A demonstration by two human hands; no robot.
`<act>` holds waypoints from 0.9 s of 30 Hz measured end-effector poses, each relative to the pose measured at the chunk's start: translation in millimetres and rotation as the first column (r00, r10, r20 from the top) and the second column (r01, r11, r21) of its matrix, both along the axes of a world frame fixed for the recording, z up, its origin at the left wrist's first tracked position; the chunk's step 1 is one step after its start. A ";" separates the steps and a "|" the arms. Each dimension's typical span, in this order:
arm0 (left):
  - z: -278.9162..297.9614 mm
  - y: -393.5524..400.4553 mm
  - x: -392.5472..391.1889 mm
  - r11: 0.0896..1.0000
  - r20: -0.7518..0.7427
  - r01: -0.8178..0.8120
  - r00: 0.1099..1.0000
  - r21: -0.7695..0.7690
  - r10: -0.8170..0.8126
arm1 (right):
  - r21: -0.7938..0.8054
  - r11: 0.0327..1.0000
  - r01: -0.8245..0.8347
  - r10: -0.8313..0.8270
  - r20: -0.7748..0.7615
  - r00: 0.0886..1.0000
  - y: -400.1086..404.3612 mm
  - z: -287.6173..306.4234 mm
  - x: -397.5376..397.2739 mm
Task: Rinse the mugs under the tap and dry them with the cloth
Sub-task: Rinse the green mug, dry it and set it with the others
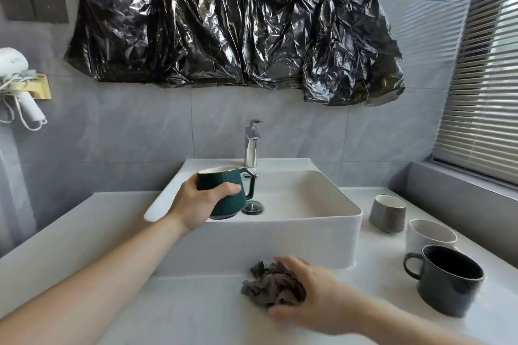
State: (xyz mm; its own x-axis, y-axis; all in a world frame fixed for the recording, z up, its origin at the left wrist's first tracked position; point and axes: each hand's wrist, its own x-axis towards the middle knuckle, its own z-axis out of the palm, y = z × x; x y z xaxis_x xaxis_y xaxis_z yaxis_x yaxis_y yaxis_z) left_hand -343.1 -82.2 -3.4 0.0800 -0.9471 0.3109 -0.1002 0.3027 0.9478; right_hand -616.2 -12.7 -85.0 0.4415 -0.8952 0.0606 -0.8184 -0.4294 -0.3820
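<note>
Nearest us, our right hand [311, 297] curls over the crumpled dark cloth [273, 284] on the countertop [196, 314], fingers and thumb closing round it. At three o'clock of it stand a dark mug [448, 280], then a white mug [429, 238], then a grey cup [388, 213]. Up at eleven o'clock, our left hand [196, 202] grips the green mug [224, 193] upright over the white basin [280, 235], the chrome tap [252, 143] beyond at twelve.

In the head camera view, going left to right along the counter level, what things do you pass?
hair dryer → green mug in the left hand → cloth under the right hand → grey cup → black mug
</note>
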 end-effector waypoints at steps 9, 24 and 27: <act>-5.3 -16.1 0.4 0.995 -0.128 -0.062 0.989 0.073 0.071 | 0.133 0.958 0.255 -0.273 0.700 0.660 -33.0 31.5 5.1; 0.6 -61.9 -44.4 0.991 -0.216 -0.120 0.968 0.060 0.130 | -0.074 0.974 0.213 -0.037 0.880 0.473 -90.3 102.5 79.2; -5.9 -71.2 -42.5 0.985 -0.213 -0.171 0.961 0.035 0.174 | -0.137 0.974 0.180 0.027 0.860 0.510 -98.3 88.6 86.8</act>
State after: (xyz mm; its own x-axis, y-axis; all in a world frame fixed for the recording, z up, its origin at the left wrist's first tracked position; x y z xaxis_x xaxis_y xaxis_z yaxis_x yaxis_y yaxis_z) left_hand -385.7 -153.4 -9.3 0.3056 -0.9179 0.2532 0.0570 0.2831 0.9574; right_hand -529.4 -111.0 3.6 0.0131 -0.8466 0.5321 -0.1735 -0.5260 -0.8326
